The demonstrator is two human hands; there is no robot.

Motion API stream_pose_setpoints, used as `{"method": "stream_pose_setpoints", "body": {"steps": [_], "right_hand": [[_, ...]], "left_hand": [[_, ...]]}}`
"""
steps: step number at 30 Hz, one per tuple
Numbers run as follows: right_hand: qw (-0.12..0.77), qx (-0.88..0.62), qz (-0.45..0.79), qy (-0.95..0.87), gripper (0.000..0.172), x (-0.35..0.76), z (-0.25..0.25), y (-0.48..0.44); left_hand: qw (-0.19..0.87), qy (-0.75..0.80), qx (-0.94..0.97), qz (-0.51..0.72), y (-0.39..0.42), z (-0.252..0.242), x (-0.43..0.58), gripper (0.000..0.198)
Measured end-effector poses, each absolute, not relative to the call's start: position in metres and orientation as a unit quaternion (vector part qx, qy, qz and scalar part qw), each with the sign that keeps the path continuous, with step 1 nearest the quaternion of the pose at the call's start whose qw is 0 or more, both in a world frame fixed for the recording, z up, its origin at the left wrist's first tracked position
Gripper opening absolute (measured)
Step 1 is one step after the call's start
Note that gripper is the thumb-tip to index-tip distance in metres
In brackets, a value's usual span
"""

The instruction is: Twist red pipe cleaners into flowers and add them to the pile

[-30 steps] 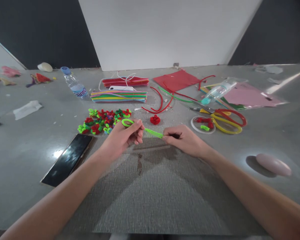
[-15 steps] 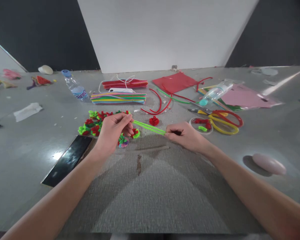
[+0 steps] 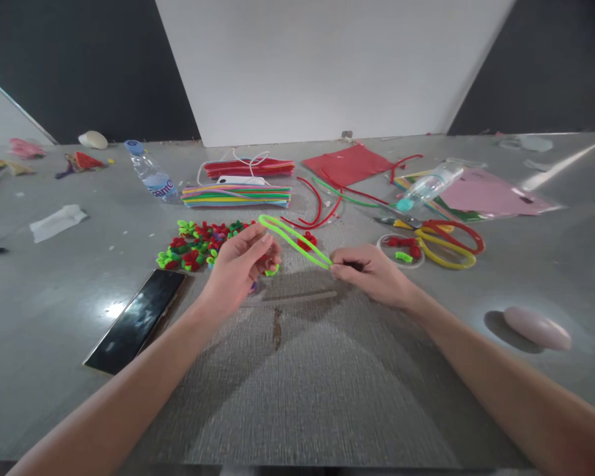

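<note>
A bright green pipe cleaner [image 3: 297,242], bent double into a long narrow loop, spans the space between my hands. My right hand [image 3: 369,270] pinches its two ends together between thumb and fingers. The rounded end of the loop rises at my left hand [image 3: 240,261], whose fingers are loosely curled and slightly apart, not closed on it. Behind the loop a small red pipe-cleaner flower [image 3: 306,240] lies on the table. A pile of red and green pipe-cleaner flowers [image 3: 193,248] sits beyond my left hand, which partly hides it.
Pipe-cleaner bundles [image 3: 235,196] and a water bottle [image 3: 151,175] stand behind. A phone [image 3: 136,324] lies left. Rightward are scissors [image 3: 446,244], a round lid [image 3: 401,251] with red and green pieces, a lying bottle [image 3: 429,187] and a pink oval object [image 3: 536,326]. Red felt [image 3: 347,164] lies at the back.
The green loop, earlier pulled taut and narrow with its bend at my left fingertips, has widened and its bend now stands clear above them. My left hand has loosened and shifted slightly right.
</note>
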State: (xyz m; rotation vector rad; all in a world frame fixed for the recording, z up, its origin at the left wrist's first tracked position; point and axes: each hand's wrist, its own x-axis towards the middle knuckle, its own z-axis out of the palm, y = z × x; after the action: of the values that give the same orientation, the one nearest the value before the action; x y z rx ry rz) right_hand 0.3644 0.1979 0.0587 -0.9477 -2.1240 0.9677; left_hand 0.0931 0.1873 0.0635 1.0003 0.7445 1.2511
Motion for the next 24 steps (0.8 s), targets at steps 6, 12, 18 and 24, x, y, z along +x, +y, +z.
{"method": "stream_pose_setpoints", "body": {"steps": [6,12,18,24], "right_hand": [[0.256,-0.322,0.435,-0.801,0.037,0.358,0.061,0.191],[0.246,-0.316,0.449,-0.799,0.034,0.355,0.062,0.188],[0.244,-0.330,0.424,-0.807,0.033,0.352,0.059,0.188],[0.235,-0.325,0.427,-0.810,0.034,0.350,0.059,0.185]], "left_hand": [[0.674,0.284,0.445,0.517,0.183,0.063,0.096,0.027],[0.665,0.285,0.454,0.520,0.180,0.065,0.098,0.024],[0.642,0.292,0.459,0.541,0.181,0.062,0.101,0.019],[0.633,0.292,0.432,0.572,0.179,0.064,0.106,0.017]]}}
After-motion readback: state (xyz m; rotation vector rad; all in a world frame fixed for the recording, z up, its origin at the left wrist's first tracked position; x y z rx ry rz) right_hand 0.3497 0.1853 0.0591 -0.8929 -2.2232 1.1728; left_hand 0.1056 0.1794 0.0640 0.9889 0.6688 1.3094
